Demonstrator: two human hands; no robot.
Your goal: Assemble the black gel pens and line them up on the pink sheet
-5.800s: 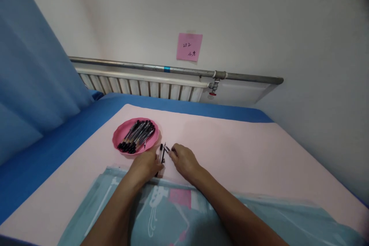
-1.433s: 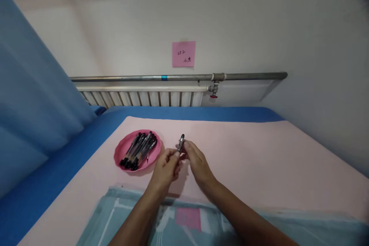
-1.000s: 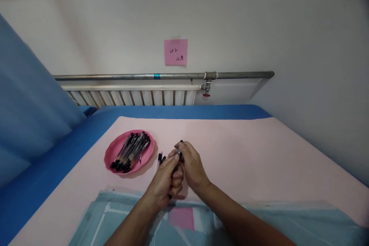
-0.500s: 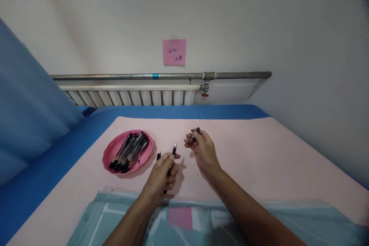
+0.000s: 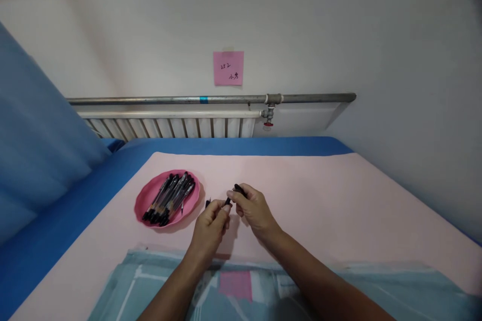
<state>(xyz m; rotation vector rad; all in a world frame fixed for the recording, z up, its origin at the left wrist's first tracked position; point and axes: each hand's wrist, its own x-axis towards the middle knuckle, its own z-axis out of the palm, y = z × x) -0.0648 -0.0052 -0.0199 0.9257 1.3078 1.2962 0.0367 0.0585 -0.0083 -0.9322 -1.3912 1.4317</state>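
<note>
Slim black pen [image 5: 228,201] pinched in L. hand [image 5: 210,224] grip; short black piece (app. cap) [image 5: 240,190] pinched in R. hand [image 5: 258,211] grip. Ends held close, contact unclear, prob. for alignment, above pale-pink tabletop [image 5: 320,200]. Black-and-clear plastic pens [image 5: 170,200] grouped in scalloped pink oval dish [image 5: 141,200], prob. against rolling.

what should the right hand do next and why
Probably turn its black piece into line with the pen in the left hand: the right hand holds that piece close to the pen, but slanted another way.
</note>
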